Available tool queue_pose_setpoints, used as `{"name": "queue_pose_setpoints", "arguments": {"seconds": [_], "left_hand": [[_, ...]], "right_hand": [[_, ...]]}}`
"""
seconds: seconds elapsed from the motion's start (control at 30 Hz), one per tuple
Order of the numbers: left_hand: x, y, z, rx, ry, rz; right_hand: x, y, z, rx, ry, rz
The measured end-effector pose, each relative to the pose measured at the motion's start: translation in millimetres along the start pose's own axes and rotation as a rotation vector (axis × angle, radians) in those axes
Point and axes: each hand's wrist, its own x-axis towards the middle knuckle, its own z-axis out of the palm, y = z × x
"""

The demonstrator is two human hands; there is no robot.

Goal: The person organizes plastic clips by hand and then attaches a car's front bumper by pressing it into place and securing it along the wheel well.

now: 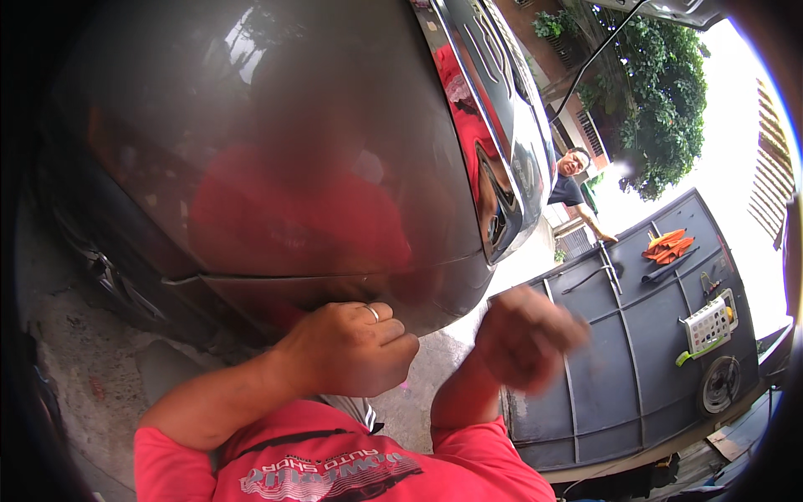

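Observation:
The dark grey body panel point(335, 167) of a car fills the upper left, glossy enough to reflect a red shirt. Just below its lower edge, my left hand point(360, 347) is closed in a fist, a ring on one finger. Its knuckles face up, and whatever the curled fingers may hold is hidden. To the right of the panel's corner, my right hand point(531, 339) is raised and smeared by motion. Its fingers look bent, but I cannot make out their grip or anything in them.
A chrome-trimmed lamp point(502, 201) borders the panel on the right. Beyond it, a person in a dark shirt point(565, 191) reaches to a grey metal-framed panel point(602, 360). On that panel lie an orange cloth point(667, 247), a white perforated basket point(709, 325) and a round metal disc point(719, 385).

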Motion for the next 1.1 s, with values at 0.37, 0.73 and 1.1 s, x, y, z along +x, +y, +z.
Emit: {"name": "queue_pose_setpoints", "arguments": {"seconds": [0.37,0.73,1.1], "left_hand": [[4,5,3,0.117,0.026,-0.096],[-2,9,6,0.09,0.055,-0.104],[-177,-1,-110,0.491,0.434,-0.537]], "right_hand": [[13,31,-1,0.16,-0.053,0.017],[-42,-21,-4,-1.24,-0.285,0.347],[-38,-27,6,-1.326,-0.38,0.436]]}}
